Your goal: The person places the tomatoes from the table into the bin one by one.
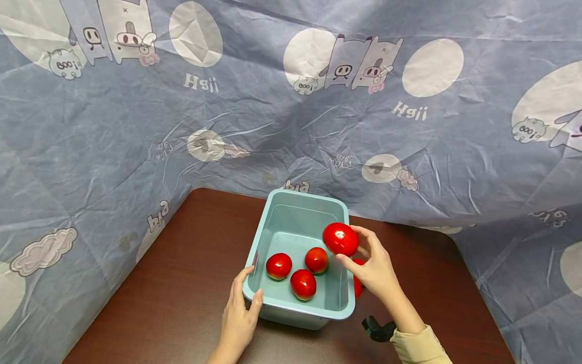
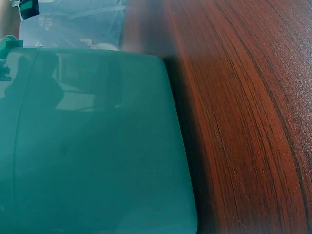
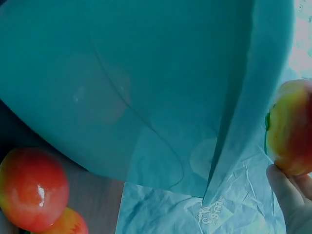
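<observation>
Three shiny red tomatoes (image 1: 303, 272) lie in the light-blue plastic tub (image 1: 345, 303). The right hand (image 1: 375, 268) pinches a fourth tomato (image 1: 340, 238) above its rim; the left hand (image 1: 241, 316) grips the near corner. The backdrop cloth (image 1: 113, 151) reads "Haii".

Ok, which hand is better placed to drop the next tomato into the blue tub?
Right. The right hand already has a grip on a tomato above the tub's right rim, while the left hand holds the tub's near-left corner.
</observation>
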Available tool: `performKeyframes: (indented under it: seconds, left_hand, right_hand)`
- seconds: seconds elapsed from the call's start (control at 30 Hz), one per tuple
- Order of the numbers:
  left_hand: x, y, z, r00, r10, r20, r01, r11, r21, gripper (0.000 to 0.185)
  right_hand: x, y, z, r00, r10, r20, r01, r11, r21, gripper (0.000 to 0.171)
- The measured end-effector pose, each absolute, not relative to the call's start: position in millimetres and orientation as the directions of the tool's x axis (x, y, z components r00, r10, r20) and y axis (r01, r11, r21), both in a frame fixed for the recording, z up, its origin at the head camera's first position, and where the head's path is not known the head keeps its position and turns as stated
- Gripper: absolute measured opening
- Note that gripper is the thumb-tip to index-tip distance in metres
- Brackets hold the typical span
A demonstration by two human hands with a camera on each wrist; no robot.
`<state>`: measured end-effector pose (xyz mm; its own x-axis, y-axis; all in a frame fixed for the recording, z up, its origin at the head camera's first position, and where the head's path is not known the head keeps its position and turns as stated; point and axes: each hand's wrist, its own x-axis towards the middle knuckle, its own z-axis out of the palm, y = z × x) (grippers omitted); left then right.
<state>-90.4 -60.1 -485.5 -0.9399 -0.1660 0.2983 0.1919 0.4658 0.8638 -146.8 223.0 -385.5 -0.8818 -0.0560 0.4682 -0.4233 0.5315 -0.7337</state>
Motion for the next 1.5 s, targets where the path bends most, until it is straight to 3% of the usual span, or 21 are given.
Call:
performKeyframes:
  seconds: [0.13,0.5,0.9,1.1,1.33,1.5]
  left_hand:
    - [-90.3,-60.5,-485.2,-0.940,-0.163,0.301,0.195,0.467,0.863,0.051]
    - [-90.8,-60.2,-485.0,-0.939,-0.163,0.303,0.196,0.472,0.860,0.051]
    - [-90.2,-59.9,-483.4,-0.939,-0.167,0.299,0.188,0.478,0.858,0.051]
    - [-91.1,-59.5,-483.8,-0.938,-0.162,0.305,0.194,0.483,0.854,0.049]
    - [-91.3,-59.6,-484.1,-0.940,-0.158,0.301,0.191,0.486,0.853,0.049]
    - [-91.1,-59.2,-483.5,-0.944,-0.155,0.293,0.186,0.482,0.856,0.049]
  right_hand:
    - [-144.0,218.1,-388.4,-0.887,-0.117,0.446,-0.422,0.598,-0.681,0.068]
    - [-141.7,206.3,-394.3,-0.819,-0.326,0.472,-0.549,0.686,-0.477,0.070]
    - [-136.9,201.5,-395.8,-0.887,-0.360,0.290,-0.451,0.811,-0.373,0.064]
    - [-135.0,200.3,-393.2,-0.878,-0.423,0.223,-0.477,0.812,-0.335,0.062]
    - [-135.5,200.1,-392.9,-0.826,-0.501,0.256,-0.560,0.779,-0.281,0.046]
    - [-136.5,205.0,-394.8,-0.798,-0.469,0.378,-0.580,0.768,-0.273,0.037]
